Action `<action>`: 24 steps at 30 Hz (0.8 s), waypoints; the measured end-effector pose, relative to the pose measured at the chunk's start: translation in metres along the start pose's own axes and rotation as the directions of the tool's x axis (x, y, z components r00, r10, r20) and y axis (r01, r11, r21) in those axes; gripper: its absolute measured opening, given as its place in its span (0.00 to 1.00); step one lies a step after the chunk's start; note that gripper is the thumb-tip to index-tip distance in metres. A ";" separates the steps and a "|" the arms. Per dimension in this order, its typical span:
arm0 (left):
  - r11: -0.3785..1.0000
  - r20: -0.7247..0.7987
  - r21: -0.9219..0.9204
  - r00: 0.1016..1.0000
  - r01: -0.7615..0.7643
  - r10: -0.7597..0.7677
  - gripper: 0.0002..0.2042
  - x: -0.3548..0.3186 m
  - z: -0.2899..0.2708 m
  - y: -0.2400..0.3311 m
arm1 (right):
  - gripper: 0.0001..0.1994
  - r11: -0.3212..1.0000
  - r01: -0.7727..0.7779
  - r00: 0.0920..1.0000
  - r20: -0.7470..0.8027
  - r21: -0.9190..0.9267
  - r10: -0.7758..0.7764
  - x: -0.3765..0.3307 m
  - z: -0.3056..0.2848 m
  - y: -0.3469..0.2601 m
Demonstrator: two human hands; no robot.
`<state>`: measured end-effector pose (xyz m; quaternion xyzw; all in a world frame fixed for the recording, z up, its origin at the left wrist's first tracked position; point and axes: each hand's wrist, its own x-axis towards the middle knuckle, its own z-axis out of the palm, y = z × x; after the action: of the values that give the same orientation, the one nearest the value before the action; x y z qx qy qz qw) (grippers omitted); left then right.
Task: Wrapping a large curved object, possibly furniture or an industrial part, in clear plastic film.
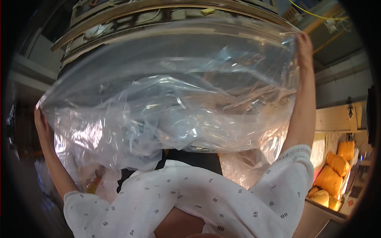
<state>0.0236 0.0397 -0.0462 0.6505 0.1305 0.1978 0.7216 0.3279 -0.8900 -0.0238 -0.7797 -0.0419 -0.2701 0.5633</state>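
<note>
Head view. A large clear plastic bag (170,107) is held spread out between both raised hands, its upper edge stretched taut from one hand to the other. The left hand (41,125) is closed on the bag's left corner, at the lower end of the slanting edge. The right hand (304,47) is raised higher and is clamped on the bag's right corner, fingers curled over the film. Below the taut edge the plastic hangs in loose, crumpled folds, which fall toward the forearms and the white patterned sleeves (222,198). Seen through and above the film, beyond both hands, a curved layered machine frame (158,16) is noted; details are blurred by the plastic. Below and outward of the right hand, well apart from it, several orange padded bundles (333,174) are seen lying together beside a pale wooden board (337,117).
</note>
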 end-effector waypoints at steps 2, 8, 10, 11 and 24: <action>0.973 -0.061 -0.227 0.997 0.037 -0.052 0.17 0.033 0.014 0.029 | 0.05 0.907 -0.101 0.983 -0.099 0.409 0.154 0.009 -0.008 -0.027; 0.666 -0.221 0.735 0.882 -0.130 0.416 0.13 0.169 -0.012 -0.087 | 0.09 0.981 -0.028 0.978 -0.210 -0.190 -0.013 -0.026 0.020 0.089; 0.692 -0.251 0.713 0.879 -0.115 0.405 0.13 0.194 0.006 -0.106 | 0.10 0.991 -0.005 0.984 -0.179 -0.132 -0.018 -0.026 0.013 0.092; 0.702 -0.220 0.701 0.898 -0.126 0.381 0.13 0.203 0.014 -0.106 | 0.11 0.998 0.005 0.992 -0.125 -0.057 -0.012 -0.029 0.008 0.093; 0.668 -0.216 0.742 0.926 -0.051 0.311 0.19 0.263 0.033 -0.112 | 0.16 0.874 -0.079 0.980 -0.196 -0.480 -0.019 -0.004 0.023 0.084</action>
<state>0.2847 0.1221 -0.1347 0.8497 0.2484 0.3058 0.3503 0.3642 -0.8991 -0.1023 -0.8664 0.0947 -0.3381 0.3551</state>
